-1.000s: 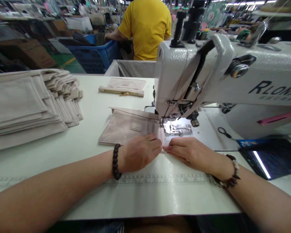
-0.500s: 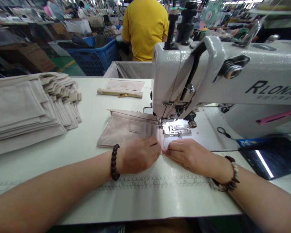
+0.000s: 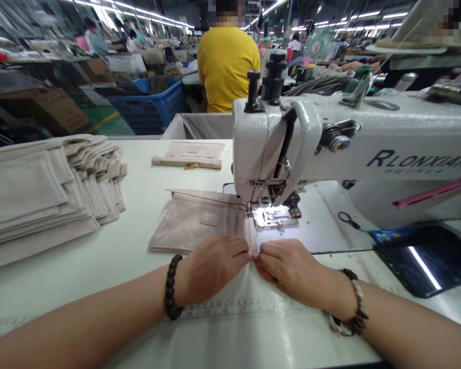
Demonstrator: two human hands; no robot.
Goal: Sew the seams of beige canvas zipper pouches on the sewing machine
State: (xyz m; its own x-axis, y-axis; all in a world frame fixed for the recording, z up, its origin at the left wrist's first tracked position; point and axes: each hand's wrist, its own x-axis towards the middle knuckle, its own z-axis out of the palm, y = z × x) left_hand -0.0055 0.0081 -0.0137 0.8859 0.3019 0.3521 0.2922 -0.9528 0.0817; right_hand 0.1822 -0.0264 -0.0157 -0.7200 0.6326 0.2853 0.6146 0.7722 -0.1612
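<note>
A beige fabric pouch [image 3: 188, 220] with a small label lies flat, its right edge beneath the needle area of a white sewing machine [image 3: 269, 148]. My left hand [image 3: 215, 264] rests at the pouch's lower right corner, fingers closed on the fabric. Fingertips of my right hand [image 3: 297, 271] pinch the same corner from the other side, touching the left fingertips. The metal plate [image 3: 274, 216] under the presser foot is brightly lit.
Stacked beige fabric pieces [image 3: 26, 189] lie at the left. Behind the pouch are a zipper strip [image 3: 186, 163] and a flat piece [image 3: 195, 149]. Small scissors [image 3: 349, 220] and a dark tablet [image 3: 426, 259] are at the right. A person in yellow [image 3: 228, 66] is beyond.
The camera view has tilted up, so the table and machine appear lower. Both hands keep their hold at the pouch's corner.
</note>
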